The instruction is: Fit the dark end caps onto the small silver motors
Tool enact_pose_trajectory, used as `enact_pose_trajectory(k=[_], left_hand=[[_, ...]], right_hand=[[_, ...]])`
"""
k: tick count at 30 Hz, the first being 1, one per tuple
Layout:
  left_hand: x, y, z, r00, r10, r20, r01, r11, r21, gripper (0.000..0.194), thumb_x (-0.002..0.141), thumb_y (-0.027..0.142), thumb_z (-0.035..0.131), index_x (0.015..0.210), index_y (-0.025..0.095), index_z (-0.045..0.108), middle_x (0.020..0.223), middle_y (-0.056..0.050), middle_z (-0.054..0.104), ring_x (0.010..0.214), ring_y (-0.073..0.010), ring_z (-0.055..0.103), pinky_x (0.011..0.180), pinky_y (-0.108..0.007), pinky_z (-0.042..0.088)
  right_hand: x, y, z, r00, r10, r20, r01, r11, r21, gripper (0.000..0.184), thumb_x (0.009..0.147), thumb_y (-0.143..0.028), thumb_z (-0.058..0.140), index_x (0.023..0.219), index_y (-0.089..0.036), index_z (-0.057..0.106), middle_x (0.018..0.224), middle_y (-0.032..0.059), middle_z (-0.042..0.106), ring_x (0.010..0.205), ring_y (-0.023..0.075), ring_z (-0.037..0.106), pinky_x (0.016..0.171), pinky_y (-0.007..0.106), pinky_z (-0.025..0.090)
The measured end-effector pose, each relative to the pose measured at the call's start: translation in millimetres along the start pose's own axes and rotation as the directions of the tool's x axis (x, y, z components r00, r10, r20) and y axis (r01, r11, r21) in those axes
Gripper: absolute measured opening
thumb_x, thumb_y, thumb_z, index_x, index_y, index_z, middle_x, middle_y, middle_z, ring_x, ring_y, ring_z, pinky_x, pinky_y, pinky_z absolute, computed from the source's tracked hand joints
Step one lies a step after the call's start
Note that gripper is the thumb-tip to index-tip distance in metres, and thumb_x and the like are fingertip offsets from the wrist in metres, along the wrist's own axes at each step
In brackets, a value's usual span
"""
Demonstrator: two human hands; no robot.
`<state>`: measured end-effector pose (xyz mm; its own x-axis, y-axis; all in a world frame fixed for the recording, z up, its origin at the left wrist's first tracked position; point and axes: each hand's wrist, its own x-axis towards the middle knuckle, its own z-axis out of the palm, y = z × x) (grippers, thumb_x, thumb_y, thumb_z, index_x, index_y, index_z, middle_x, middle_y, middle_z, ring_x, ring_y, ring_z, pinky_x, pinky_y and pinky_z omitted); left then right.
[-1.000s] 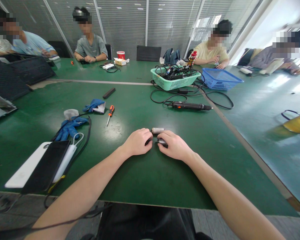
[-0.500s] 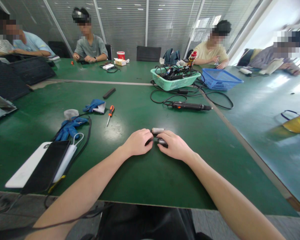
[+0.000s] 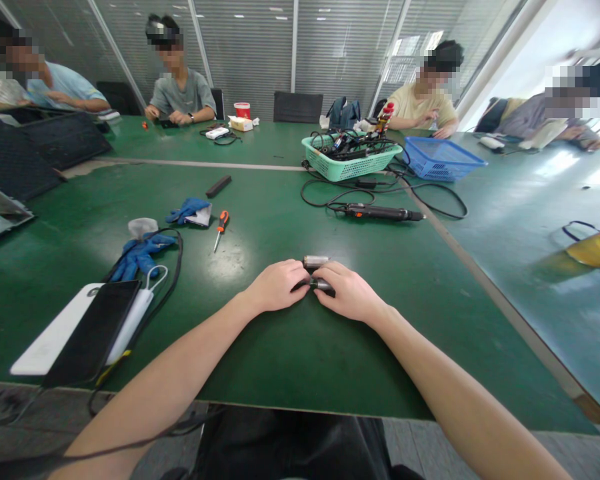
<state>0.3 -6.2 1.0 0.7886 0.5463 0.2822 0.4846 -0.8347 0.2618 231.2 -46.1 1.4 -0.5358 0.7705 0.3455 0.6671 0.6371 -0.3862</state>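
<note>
My left hand (image 3: 275, 287) and right hand (image 3: 349, 291) rest knuckles-up on the green table (image 3: 405, 360), about midway between its near edge and far edge. Count of metal cylinders between them: two. The lower metal cylinder (image 3: 321, 285) lies crosswise; both hands are closed in around it, my left fingers (image 3: 296, 278) at one end and my right fingers (image 3: 327, 272) over the other, so it is gripped from both sides. The upper metal cylinder (image 3: 315, 262) lies just beyond, against or nearly against my right fingers; I cannot tell which.

Toward the table's left edge: one black phone (image 3: 93, 331) on one white power bank (image 3: 50, 340), two blue gloves (image 3: 140, 257), one orange-handled screwdriver (image 3: 221, 230) and one black bar (image 3: 218, 186). Toward the far edge: one corded electric screwdriver (image 3: 380, 212), one mint-green basket (image 3: 350, 163) of tools and cables, one blue basket (image 3: 440, 160). At least four seated people (image 3: 177, 90) work well apart from my hands, beyond the far edge and along the sides.
</note>
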Motion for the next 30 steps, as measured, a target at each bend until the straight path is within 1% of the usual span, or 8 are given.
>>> enact_pose_trajectory(k=[10, 13, 15, 19, 23, 25, 27, 30], left_hand=[[1, -3, 1.1, 1.000, 0.012, 0.021, -0.012, 1.000, 0.007, 0.017, 0.101, 0.030, 0.053, 0.100, 0.019, 0.066, 0.097, -0.006, 0.064, 0.093, -0.0203, 0.060, 0.082, -0.032, 0.049], [1, -4, 2.3, 1.000, 0.016, 0.018, -0.017, 1.000, 0.017, 0.021, 0.102, 0.034, 0.053, 0.096, 0.018, 0.065, 0.094, -0.006, 0.064, 0.091, -0.0203, 0.060, 0.080, -0.032, 0.048], [2, -4, 3.1, 1.000, 0.013, 0.013, -0.013, 1.000, 0.020, 0.024, 0.102, 0.036, 0.053, 0.092, 0.018, 0.064, 0.093, -0.006, 0.064, 0.090, -0.0203, 0.060, 0.080, -0.032, 0.048], [2, -4, 3.6, 1.000, -0.003, 0.003, 0.003, 1.000, 0.017, 0.024, 0.102, 0.037, 0.054, 0.094, 0.018, 0.065, 0.093, -0.006, 0.064, 0.090, -0.0205, 0.060, 0.081, -0.032, 0.049], [2, -3, 2.3, 1.000, -0.008, 0.005, 0.008, 1.000, 0.025, 0.023, 0.101, 0.038, 0.055, 0.097, 0.019, 0.066, 0.094, -0.006, 0.064, 0.091, -0.0208, 0.060, 0.081, -0.033, 0.049], [2, -2, 1.8, 1.000, -0.013, -0.004, 0.013, 1.000, 0.024, 0.022, 0.101, 0.037, 0.054, 0.099, 0.019, 0.067, 0.095, -0.006, 0.065, 0.092, -0.0208, 0.060, 0.081, -0.033, 0.049], [1, -3, 2.0, 1.000, -0.018, -0.014, 0.019, 0.999, 0.026, 0.022, 0.101, 0.035, 0.052, 0.100, 0.019, 0.068, 0.095, -0.006, 0.066, 0.093, -0.0209, 0.061, 0.083, -0.034, 0.050], [0, -4, 3.5, 0.999, -0.026, -0.018, 0.027, 0.999, 0.042, 0.023, 0.102, 0.033, 0.051, 0.099, 0.018, 0.068, 0.095, -0.007, 0.066, 0.093, -0.0207, 0.061, 0.085, -0.034, 0.050]], right_hand=[[0, -1, -1, 0.999, -0.034, 0.003, 0.034, 0.999, 0.010, 0.026, 0.091, -0.020, 0.061, 0.117, -0.022, 0.063, 0.120, 0.0117, 0.067, 0.115, 0.0279, 0.062, 0.098, 0.045, 0.055], [1, -3, -3, 0.996, -0.087, 0.020, 0.087, 0.996, 0.003, 0.028, 0.093, -0.019, 0.059, 0.121, -0.023, 0.063, 0.121, 0.0110, 0.065, 0.117, 0.0273, 0.061, 0.098, 0.044, 0.055], [2, -4, -4, 0.990, -0.131, 0.052, 0.132, 0.991, -0.025, 0.030, 0.095, -0.019, 0.055, 0.123, -0.025, 0.064, 0.119, 0.0104, 0.063, 0.113, 0.0260, 0.061, 0.097, 0.043, 0.055], [3, -5, -3, 0.984, -0.156, 0.090, 0.163, 0.984, -0.071, 0.032, 0.100, -0.019, 0.049, 0.125, -0.025, 0.067, 0.117, 0.0109, 0.062, 0.108, 0.0248, 0.062, 0.094, 0.043, 0.056], [1, -1, -6, 0.987, -0.132, 0.088, 0.137, 0.989, -0.057, 0.029, 0.099, -0.019, 0.050, 0.121, -0.024, 0.069, 0.117, 0.0106, 0.065, 0.110, 0.0251, 0.063, 0.095, 0.043, 0.055], [-1, 6, -12, 0.991, -0.093, 0.094, 0.099, 0.993, -0.059, 0.029, 0.097, -0.019, 0.053, 0.120, -0.024, 0.069, 0.119, 0.0099, 0.066, 0.112, 0.0256, 0.063, 0.095, 0.042, 0.055], [-5, 16, -21, 0.995, -0.023, 0.101, 0.032, 0.996, -0.082, 0.029, 0.095, -0.019, 0.056, 0.120, -0.025, 0.069, 0.119, 0.0091, 0.067, 0.111, 0.0259, 0.064, 0.095, 0.041, 0.055], [-13, 40, -36, 0.986, 0.113, 0.120, -0.095, 0.984, -0.150, 0.028, 0.092, -0.020, 0.058, 0.116, -0.025, 0.070, 0.111, 0.0075, 0.069, 0.103, 0.0250, 0.066, 0.093, 0.039, 0.054]])
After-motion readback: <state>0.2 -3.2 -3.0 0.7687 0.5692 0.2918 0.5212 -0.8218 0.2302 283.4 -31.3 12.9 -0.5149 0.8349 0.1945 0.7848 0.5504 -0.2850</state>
